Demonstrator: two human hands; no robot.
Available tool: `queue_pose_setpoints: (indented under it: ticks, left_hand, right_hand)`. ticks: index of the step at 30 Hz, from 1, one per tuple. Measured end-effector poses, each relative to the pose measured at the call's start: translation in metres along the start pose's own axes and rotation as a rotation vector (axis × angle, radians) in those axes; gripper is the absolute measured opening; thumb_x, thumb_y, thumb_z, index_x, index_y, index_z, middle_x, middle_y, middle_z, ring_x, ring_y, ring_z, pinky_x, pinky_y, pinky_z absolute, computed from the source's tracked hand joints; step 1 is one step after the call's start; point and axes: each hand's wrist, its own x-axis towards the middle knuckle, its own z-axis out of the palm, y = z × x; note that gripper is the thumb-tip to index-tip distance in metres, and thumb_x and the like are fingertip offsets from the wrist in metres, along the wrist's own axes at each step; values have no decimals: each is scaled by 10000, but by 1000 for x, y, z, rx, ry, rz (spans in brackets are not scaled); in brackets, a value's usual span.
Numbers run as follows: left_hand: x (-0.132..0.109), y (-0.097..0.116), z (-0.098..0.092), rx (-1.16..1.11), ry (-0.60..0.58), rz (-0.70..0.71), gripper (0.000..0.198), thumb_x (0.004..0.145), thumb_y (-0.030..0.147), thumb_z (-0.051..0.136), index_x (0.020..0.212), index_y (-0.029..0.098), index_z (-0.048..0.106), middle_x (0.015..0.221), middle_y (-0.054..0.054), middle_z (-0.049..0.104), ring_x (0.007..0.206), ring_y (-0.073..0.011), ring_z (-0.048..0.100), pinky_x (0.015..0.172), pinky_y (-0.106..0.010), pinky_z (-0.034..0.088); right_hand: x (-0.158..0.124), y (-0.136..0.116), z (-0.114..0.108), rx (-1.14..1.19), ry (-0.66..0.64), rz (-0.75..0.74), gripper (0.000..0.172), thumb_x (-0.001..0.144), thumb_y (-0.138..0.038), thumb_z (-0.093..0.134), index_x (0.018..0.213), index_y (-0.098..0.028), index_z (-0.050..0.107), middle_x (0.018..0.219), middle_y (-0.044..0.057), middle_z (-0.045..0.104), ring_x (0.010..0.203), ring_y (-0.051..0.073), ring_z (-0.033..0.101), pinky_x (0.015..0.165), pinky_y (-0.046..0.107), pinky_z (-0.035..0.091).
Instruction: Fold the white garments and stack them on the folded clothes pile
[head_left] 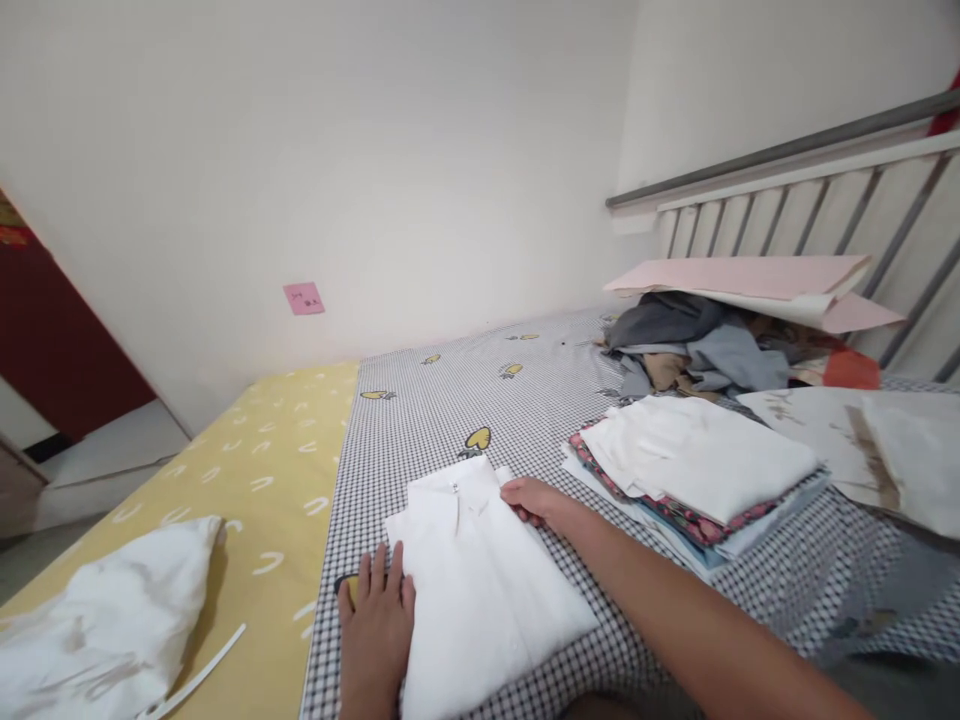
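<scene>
A white shirt (480, 600), folded into a narrow shape with its collar pointing away from me, lies on the checked bed sheet (442, 405). My left hand (375, 620) rests flat along the shirt's left side, fingers stretched out and holding nothing. At the shirt's upper right edge, near the collar, my right hand (531, 498) pinches the fabric between thumb and fingers. The undersides of the right fingers are partly hidden.
To the right sits a stack of folded clothes (697, 455), white on top. Behind it, pink card (750, 272) covers a heap of grey clothes (705, 335). A crumpled white garment (112, 620) lies on the yellow sheet (292, 460) at left. A railing (810, 200) borders the right.
</scene>
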Motion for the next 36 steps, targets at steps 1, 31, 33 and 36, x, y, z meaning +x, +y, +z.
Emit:
queue_pose_setpoints:
  ticks: [1,31,33,36]
  left_hand:
    - [0,0,1,4,-1,6,544,998,303,322,1527,276,447,1599,-72,448,1483,-332,410,1186,-599,310]
    - [-7,2,-19,-153,-54,-28,527,1018,247,306,1513,220,484,1566,-115,509,1465,-324,429,1194,-591,330]
    - [-9,3,-23,-174,-61,-36,510,1015,245,324,1481,244,531,1553,-116,526,1451,-318,444,1193,-583,332]
    - [-11,3,-25,-204,-84,-11,498,991,222,389,1453,284,563,1559,-109,519,1451,-331,431,1199,-598,307]
  right_hand:
    - [1,-2,1,-12,-12,10,243,893,-243,594,668,-198,514,503,-80,447,393,58,328,403,203,174]
    - [-5,69,-15,-335,495,-305,480,1001,-320,254,1219,-185,659,1024,65,722,813,187,678,768,299,508]
    - [0,76,-14,-402,489,-390,443,966,-298,343,1207,-216,706,1067,69,714,952,205,669,836,305,506]
    - [8,84,-10,-543,444,-428,405,972,-314,408,1197,-290,743,1084,57,689,987,200,656,822,286,499]
